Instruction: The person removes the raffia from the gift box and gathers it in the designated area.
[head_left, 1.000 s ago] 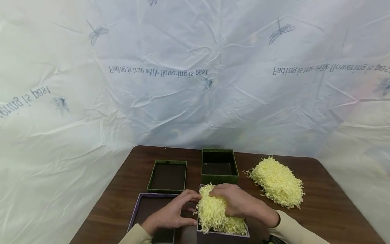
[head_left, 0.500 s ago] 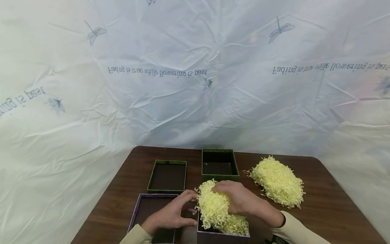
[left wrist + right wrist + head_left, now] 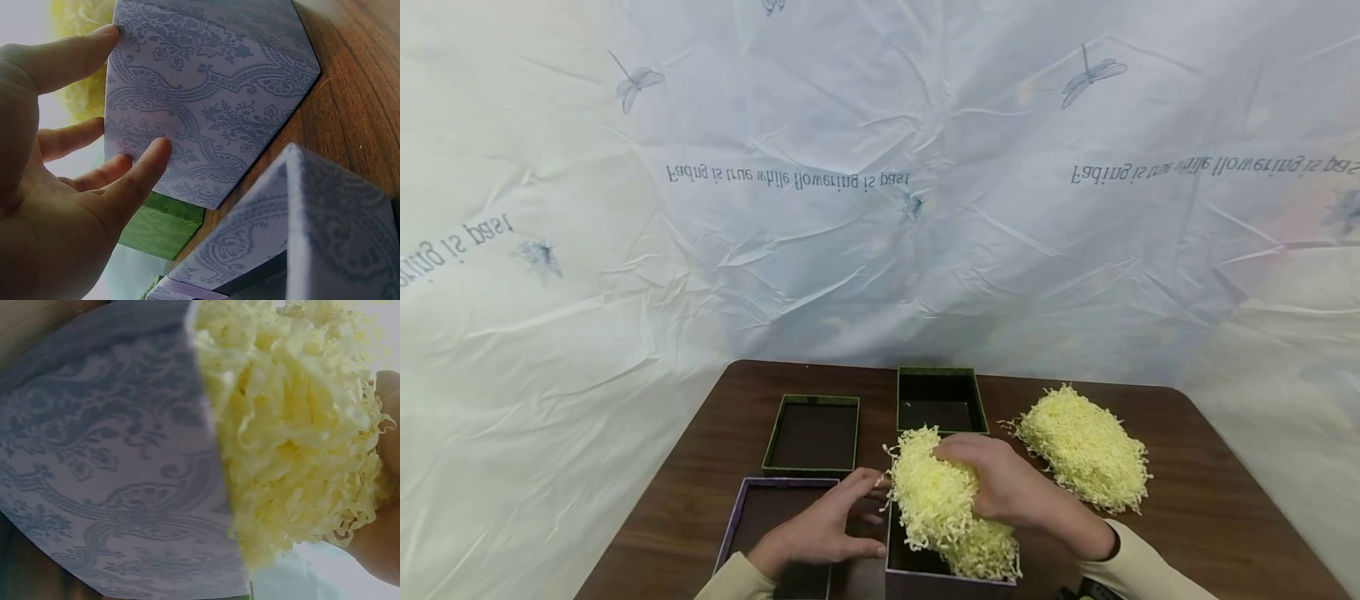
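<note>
My right hand (image 3: 1007, 487) grips a clump of pale yellow shredded paper (image 3: 928, 500) at the mouth of the purple-patterned box (image 3: 951, 588). The clump rises above the rim on the far left, and its near end hangs over the front right corner. Dark interior shows at the box's left. With spread fingers, my left hand (image 3: 820, 527) touches the box's left side wall (image 3: 194, 94). In the right wrist view the shredded paper (image 3: 300, 437) bulges out of the box (image 3: 119, 469), and only part of the right hand shows.
A shallow purple-edged lid (image 3: 732, 523) lies under the left forearm. Behind it is a green-edged lid (image 3: 812, 437). A deep green box (image 3: 979, 404) stands behind the purple one. Another pile of yellow shredded paper (image 3: 1082, 450) lies at right on the brown table (image 3: 1210, 517).
My right hand has moved up and slightly right with the shredded paper, baring more of the box's inside at the left. The left hand has hardly moved.
</note>
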`<move>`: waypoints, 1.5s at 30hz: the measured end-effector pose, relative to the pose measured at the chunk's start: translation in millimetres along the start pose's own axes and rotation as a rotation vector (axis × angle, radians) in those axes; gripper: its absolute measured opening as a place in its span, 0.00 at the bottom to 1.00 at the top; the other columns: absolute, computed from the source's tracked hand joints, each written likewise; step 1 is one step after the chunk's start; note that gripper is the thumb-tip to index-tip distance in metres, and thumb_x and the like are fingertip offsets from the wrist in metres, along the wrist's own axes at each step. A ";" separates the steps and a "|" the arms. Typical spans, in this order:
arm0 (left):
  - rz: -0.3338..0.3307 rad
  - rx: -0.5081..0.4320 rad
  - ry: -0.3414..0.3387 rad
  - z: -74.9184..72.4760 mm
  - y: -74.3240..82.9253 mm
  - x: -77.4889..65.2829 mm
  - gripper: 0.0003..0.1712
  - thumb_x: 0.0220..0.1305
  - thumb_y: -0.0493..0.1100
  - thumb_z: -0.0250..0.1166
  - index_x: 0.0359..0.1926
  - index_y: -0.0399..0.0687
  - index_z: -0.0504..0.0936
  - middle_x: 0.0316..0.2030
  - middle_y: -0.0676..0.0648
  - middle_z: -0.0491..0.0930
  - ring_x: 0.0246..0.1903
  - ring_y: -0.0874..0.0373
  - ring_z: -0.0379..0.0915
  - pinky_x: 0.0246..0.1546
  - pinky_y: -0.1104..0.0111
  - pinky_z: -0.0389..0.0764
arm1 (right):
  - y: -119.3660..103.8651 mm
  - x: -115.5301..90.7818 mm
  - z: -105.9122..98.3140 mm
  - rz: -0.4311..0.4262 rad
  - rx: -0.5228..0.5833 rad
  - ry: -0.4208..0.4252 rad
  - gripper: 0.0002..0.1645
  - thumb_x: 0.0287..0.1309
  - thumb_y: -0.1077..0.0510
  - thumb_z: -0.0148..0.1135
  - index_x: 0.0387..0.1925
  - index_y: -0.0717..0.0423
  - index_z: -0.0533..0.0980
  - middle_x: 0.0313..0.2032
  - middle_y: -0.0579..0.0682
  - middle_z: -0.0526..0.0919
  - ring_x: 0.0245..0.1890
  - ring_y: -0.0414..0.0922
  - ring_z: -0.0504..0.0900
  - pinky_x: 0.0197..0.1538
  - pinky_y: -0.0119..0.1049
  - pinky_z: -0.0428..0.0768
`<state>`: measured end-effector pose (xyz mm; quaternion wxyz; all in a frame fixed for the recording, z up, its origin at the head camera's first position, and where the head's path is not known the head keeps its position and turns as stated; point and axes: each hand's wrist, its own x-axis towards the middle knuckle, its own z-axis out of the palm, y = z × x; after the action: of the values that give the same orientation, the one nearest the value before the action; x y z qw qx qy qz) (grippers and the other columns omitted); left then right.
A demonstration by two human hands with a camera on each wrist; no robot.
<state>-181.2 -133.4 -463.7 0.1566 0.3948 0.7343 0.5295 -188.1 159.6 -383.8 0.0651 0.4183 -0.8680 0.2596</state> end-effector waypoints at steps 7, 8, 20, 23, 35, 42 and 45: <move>0.009 -0.005 0.004 0.3 0.7 -0.7 0.40 0.60 0.43 0.71 0.69 0.51 0.61 0.64 0.42 0.59 0.63 0.53 0.66 0.56 0.64 0.79 | 0.3 -3.6 -8.6 0.020 0.053 0.029 0.52 0.17 0.84 0.49 0.56 0.58 0.77 0.55 0.54 0.80 0.55 0.55 0.79 0.51 0.35 0.83; 0.006 -0.009 0.001 0.2 0.8 -0.8 0.40 0.60 0.43 0.71 0.70 0.52 0.61 0.64 0.42 0.59 0.63 0.53 0.65 0.56 0.64 0.79 | 0.4 -4.5 -9.5 0.020 0.059 0.027 0.52 0.17 0.84 0.49 0.57 0.59 0.77 0.55 0.54 0.80 0.55 0.55 0.79 0.51 0.36 0.83; -0.037 -0.009 -0.007 -1.4 1.2 -0.8 0.40 0.61 0.44 0.70 0.70 0.45 0.62 0.67 0.44 0.57 0.64 0.53 0.65 0.56 0.65 0.79 | -1.0 -14.9 -23.5 0.115 0.084 0.055 0.54 0.20 0.87 0.47 0.60 0.60 0.75 0.58 0.56 0.78 0.57 0.57 0.77 0.55 0.41 0.80; -0.042 -0.015 -0.007 -2.1 1.4 -0.9 0.40 0.61 0.46 0.70 0.70 0.46 0.62 0.67 0.44 0.57 0.64 0.52 0.65 0.56 0.66 0.79 | -0.6 -17.0 -28.5 0.099 0.049 0.094 0.54 0.18 0.87 0.47 0.58 0.61 0.75 0.57 0.57 0.79 0.56 0.57 0.78 0.55 0.45 0.80; -0.057 -0.025 -0.004 -4.5 2.2 -0.1 0.39 0.60 0.46 0.71 0.69 0.53 0.63 0.66 0.44 0.57 0.64 0.42 0.64 0.56 0.66 0.79 | 6.1 -23.9 -41.1 0.019 -0.059 0.244 0.55 0.08 0.87 0.45 0.53 0.64 0.78 0.52 0.58 0.82 0.48 0.58 0.82 0.48 0.44 0.84; -0.046 -0.023 -0.005 -5.0 1.1 0.0 0.39 0.60 0.47 0.71 0.69 0.55 0.63 0.66 0.45 0.58 0.64 0.39 0.63 0.56 0.65 0.79 | 12.3 -29.5 -43.8 0.032 -0.061 0.279 0.56 0.07 0.87 0.43 0.53 0.65 0.78 0.51 0.58 0.83 0.47 0.56 0.82 0.49 0.40 0.84; -0.045 -0.028 -0.007 -5.2 1.3 -0.1 0.39 0.60 0.46 0.71 0.69 0.56 0.63 0.66 0.45 0.58 0.64 0.38 0.63 0.56 0.65 0.79 | 13.7 -31.9 -44.8 0.049 -0.067 0.277 0.56 0.08 0.87 0.44 0.53 0.65 0.78 0.51 0.58 0.83 0.47 0.57 0.82 0.48 0.40 0.84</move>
<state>-183.9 -136.8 -460.6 0.1764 0.3777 0.7349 0.5349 -182.7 211.4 -361.4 0.1919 0.3548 -0.8687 0.2875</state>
